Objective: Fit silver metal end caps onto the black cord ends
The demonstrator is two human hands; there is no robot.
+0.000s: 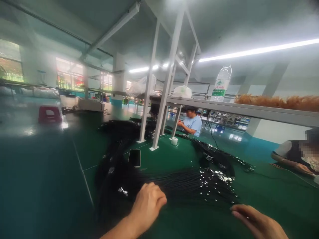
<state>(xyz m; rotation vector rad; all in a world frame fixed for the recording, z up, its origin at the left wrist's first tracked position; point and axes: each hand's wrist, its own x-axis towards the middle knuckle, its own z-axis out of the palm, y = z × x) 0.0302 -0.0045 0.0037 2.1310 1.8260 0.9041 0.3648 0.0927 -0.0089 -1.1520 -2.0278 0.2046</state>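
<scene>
A wide bundle of thin black cables with shiny metal tips is spread over the green tabletop. My left hand is closed above the near side of the bundle, its fingers curled inward; whatever they hold is hidden. At the right end of the cables, my right hand has thumb and fingers brought together by the tips. Anything between those fingertips is too small to make out. More black cables lie beyond, and a darker heap sits to the left.
A phone and a white roll lie near the white shelf posts. The raised shelf carries a water bottle and brown fluffy material. One person sits across; another is at right. A red stool stands left.
</scene>
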